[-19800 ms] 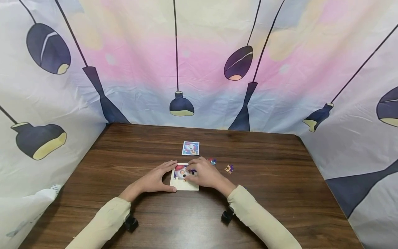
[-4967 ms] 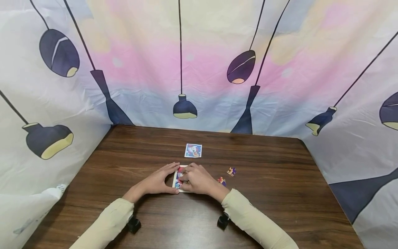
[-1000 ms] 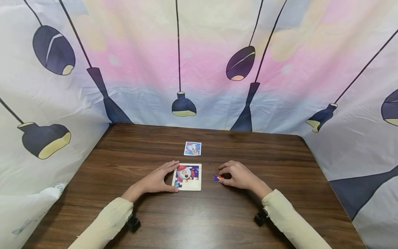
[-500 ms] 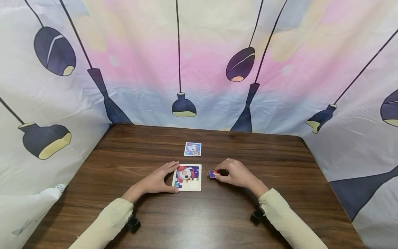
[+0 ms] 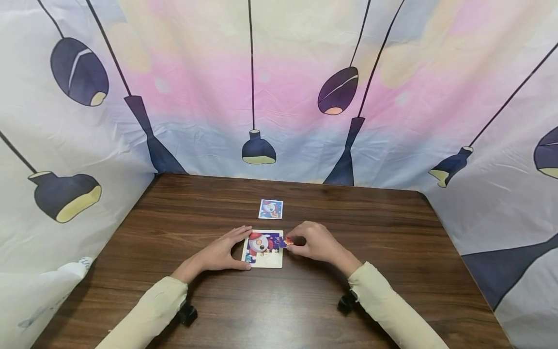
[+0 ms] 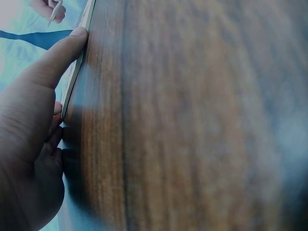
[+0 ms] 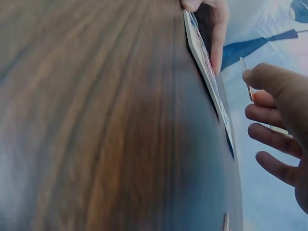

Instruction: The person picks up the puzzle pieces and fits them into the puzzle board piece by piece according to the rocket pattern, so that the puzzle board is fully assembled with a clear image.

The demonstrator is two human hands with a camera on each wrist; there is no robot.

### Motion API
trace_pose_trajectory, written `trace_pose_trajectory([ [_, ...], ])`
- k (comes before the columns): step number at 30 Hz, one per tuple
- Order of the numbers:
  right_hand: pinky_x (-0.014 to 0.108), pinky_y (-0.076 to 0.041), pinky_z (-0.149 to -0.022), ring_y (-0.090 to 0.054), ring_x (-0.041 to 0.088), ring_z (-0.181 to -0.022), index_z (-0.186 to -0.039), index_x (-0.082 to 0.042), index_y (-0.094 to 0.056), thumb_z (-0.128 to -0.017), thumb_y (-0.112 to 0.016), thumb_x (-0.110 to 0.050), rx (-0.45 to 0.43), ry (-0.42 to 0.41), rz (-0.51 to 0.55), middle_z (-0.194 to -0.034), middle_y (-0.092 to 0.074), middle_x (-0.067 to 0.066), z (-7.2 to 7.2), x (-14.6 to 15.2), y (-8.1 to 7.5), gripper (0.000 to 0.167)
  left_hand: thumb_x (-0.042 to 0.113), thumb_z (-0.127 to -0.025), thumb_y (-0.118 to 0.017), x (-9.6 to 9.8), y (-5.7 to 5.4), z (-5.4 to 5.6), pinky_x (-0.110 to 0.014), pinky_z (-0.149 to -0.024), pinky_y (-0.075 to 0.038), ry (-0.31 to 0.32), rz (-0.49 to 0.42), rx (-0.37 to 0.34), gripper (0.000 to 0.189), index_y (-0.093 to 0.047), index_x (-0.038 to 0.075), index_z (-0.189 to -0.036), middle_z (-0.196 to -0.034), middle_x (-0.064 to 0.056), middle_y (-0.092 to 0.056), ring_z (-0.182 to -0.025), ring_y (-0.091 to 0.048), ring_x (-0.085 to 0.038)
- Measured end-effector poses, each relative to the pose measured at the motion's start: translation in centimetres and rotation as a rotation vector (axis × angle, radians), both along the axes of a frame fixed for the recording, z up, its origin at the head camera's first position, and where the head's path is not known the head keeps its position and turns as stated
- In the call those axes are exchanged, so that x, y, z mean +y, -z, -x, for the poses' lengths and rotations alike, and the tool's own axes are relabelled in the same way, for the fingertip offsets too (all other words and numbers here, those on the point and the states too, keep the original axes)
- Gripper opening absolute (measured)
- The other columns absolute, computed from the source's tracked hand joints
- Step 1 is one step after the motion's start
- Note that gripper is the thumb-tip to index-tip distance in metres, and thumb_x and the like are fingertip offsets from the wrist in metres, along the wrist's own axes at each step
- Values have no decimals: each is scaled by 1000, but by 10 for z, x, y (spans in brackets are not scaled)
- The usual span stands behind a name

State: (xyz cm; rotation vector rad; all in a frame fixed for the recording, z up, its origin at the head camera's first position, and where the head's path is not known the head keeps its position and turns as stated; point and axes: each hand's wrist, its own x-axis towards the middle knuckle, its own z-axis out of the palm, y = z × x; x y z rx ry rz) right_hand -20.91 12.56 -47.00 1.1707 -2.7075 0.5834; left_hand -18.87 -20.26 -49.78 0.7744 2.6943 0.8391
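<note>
A square puzzle board [image 5: 272,261], its pale frame partly filled with a cartoon picture, lies on the brown table, bare at its lower right. My left hand [image 5: 220,252] grips its left side, thumb at the near corner and fingers at the far corner. Between thumb and forefinger my right hand [image 5: 316,242] pinches a purple and orange jigsaw piece [image 5: 283,242], over the board's right edge. The right wrist view shows that piece [image 7: 247,79] edge-on, raised above the board [image 7: 204,62], with the other fingers spread loosely.
Behind the board lies a small picture card [image 5: 271,209] with a similar cartoon. At the bottom of the right wrist view, a small thing's edge [image 7: 226,222] shows on the table; its kind is unclear. A printed cloth [image 5: 209,97] surrounds the table's back and sides.
Over the last second my right hand has carried the jigsaw piece left from the table to the board's edge. My left hand stays put. Earlier, more loose pieces lay at the right.
</note>
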Motion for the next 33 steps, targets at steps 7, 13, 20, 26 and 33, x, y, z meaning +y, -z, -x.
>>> trace_pose_trajectory([
  [7,36,-57,-87,-69,13,-99,-108,-17,-81,-90,-77,-35,30,-34,-18,-105,-77,-3,-7,-19,2,26,65,-78,-79,2,-1,0,-61,-120,-26,-7,6,-15,107,-34,13,-161,-169,-7,-25,-155,-20,-35],
  [13,36,-57,-86,-69,14,-98,-109,-17,-81,-91,-76,-36,37,-37,-50,-105,-77,-3,-12,-32,3,26,66,-79,-78,2,-1,1,-61,-120,-25,-14,13,-18,107,-34,14,-161,-169,-7,-25,-155,-20,-36],
  [20,35,-57,-88,-69,12,-99,-109,-17,-81,-91,-76,-35,33,-57,-86,-106,-77,-3,-15,-44,4,25,64,-79,-79,1,-1,1,-62,-120,-25,-4,7,-1,107,-34,12,-161,-168,-8,-26,-155,-20,-36],
  [26,30,-57,-78,-67,7,-88,-99,-20,-81,-89,-77,-34,65,-76,-83,-97,-75,-9,-16,-54,6,17,64,-79,-79,1,0,0,-61,-119,-26,-2,-1,2,106,-35,12,-161,-168,-7,-26,-155,-21,-35],
  [33,30,-56,-76,-66,9,-88,-98,-20,-80,-88,-77,-36,70,-83,-118,-98,-74,-8,-16,-60,9,19,65,-79,-79,0,0,0,-60,-120,-26,-6,-7,1,107,-35,12,-160,-168,-7,-26,-155,-20,-35],
])
